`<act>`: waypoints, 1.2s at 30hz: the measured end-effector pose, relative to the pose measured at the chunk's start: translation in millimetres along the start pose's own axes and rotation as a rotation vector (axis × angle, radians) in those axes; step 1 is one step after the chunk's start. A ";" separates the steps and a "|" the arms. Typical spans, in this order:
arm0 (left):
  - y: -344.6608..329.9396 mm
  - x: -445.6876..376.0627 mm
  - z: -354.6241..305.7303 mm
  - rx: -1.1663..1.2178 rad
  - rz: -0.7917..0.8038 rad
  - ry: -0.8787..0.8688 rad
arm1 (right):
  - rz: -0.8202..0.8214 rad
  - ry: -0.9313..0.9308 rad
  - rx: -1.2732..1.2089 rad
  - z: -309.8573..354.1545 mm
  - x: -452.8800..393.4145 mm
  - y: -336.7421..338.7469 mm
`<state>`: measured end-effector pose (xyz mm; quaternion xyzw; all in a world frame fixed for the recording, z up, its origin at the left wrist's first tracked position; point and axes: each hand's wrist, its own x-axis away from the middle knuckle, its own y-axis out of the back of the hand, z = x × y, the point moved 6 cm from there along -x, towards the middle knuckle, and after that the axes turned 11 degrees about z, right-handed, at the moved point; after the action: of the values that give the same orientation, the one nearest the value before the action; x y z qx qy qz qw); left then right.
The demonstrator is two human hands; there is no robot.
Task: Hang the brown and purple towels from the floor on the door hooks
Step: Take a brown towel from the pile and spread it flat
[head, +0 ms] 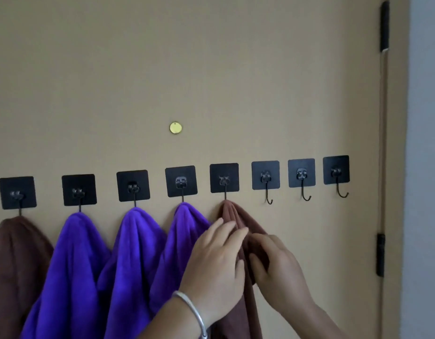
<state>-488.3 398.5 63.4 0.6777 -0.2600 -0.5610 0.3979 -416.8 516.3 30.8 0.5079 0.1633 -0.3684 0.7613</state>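
Observation:
A row of black adhesive door hooks crosses the tan door (211, 69). The five on the left carry towels: a brown towel (16, 253) at far left, then three purple towels (74, 253) (135, 241) (184, 223). On the fifth hook (225, 178) hangs another brown towel (232, 212). My left hand (216, 260), with a silver bangle on the wrist, lies with straight fingers on this brown towel's left side. My right hand (275, 260) pinches its folds from the right. Three hooks on the right (266, 177) (302, 174) (336, 171) hang bare.
A small brass disc (175, 127) sits on the door above the hooks. The door's right edge has black hinges (380, 255) (384, 25), with a grey wall (426, 167) beyond it.

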 end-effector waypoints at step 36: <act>155.4 285.6 -374.0 0.856 0.169 -1.477 | -0.657 -1.436 1.256 370.3 487.2 232.6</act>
<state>-44.7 177.8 54.6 0.2088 -0.6914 -0.6805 -0.1233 34.6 42.3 38.8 0.4049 -0.4256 -0.7980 0.1348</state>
